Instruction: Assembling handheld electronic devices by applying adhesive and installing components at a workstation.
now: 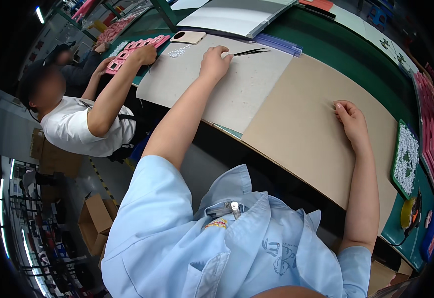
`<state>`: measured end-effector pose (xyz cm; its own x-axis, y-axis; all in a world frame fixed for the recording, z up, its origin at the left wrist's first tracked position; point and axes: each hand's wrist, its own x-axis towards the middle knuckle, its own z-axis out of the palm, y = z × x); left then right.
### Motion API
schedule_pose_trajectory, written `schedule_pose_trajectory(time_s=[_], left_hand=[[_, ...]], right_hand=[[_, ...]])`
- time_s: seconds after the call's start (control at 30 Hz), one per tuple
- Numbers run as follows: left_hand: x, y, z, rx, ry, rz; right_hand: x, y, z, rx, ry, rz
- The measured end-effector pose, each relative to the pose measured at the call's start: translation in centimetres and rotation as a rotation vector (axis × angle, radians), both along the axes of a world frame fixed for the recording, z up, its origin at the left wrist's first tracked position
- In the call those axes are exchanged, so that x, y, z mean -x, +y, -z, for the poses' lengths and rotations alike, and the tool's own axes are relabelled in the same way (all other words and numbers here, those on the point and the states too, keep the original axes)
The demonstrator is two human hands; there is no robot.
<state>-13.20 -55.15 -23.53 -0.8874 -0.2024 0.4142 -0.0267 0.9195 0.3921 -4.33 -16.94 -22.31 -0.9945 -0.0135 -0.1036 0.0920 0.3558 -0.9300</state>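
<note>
My left hand (216,62) is over the pale grey board, fingers bent, with a gap between forefinger and thumb. Just right of its thumb lies a pair of black tweezers (251,51), which I see no fingers wrapped round. A scatter of small white pieces (178,51) lies left of this hand, near a cream phone-case-shaped plate (188,37) with a dark oval. Over the brown board (296,114), my right hand (350,121) has thumb and forefinger pinched together. Whatever is between those fingertips is too small to make out.
At left, a co-worker's hand (146,53) is at a pink tray with openings (130,52). A green tray of white pieces (406,159), stacked pink frames (430,129) and a yellow tape roll (406,214) are at right. Blue-purple clear strips (279,43) lie behind the boards.
</note>
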Motion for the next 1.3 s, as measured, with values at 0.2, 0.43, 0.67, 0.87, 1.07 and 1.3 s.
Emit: schedule_pose_trajectory(time_s=[0.2,0.43,0.67,0.87,1.07,1.3], left_hand=[[-7.5,-2.2,-1.1,-0.329,0.269,0.015],[-13.0,-4.3,-1.0,-1.223,0.277,-0.019],[-16.2,-8.2,0.7,-1.593,0.43,-0.062],[-17.4,-9.2,0.7,-1.88,0.435,0.23],[-19.4,-7.2,-0.3,-1.743,0.297,-0.01],[-16.7,-4.9,-3.8,-2.026,-0.344,-0.576]], right_hand=[[-0.1,-0.5,-0.2,-0.087,0.019,-0.016],[0.5,-0.5,0.4,-0.099,0.068,-0.008],[0.4,-0.9,0.3,-0.113,0.07,0.004],[-2.0,-1.9,-1.4,-0.116,0.107,-0.019],[-5.6,-4.8,-1.9,0.264,-0.14,-0.225],[-10.0,-6.4,-3.2,0.577,-0.423,-0.203]])
